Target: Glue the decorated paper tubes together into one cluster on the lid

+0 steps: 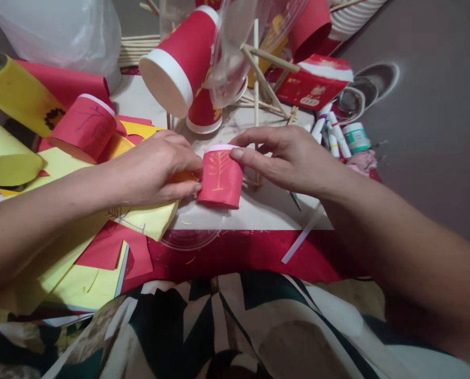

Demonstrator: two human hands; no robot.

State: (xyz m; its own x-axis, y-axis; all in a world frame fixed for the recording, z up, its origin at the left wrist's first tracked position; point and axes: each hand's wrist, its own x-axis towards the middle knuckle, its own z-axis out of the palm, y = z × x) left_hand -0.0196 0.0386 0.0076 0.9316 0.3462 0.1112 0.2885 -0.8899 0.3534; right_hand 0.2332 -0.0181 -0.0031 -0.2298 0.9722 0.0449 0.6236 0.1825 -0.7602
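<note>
A small red paper cup [221, 179] with a yellow branch drawing stands upside down on the white table [266, 210]. My left hand [156, 168] is curled against the cup's left side, fingers closed over something orange that I cannot make out. My right hand [286, 158] reaches in from the right; its fingers press the cup's upper edge and far side. Both hands touch the cup.
Red paper cups [175, 63], wooden sticks [264, 79], a clear plastic bag [235, 47], a red box [314, 81], markers [333, 137] and a small paint pot [355, 138] crowd the back. Red and yellow paper sheets [100, 247] and rolled tubes [17, 95] lie left. A clear lid [191, 237] sits under the cup.
</note>
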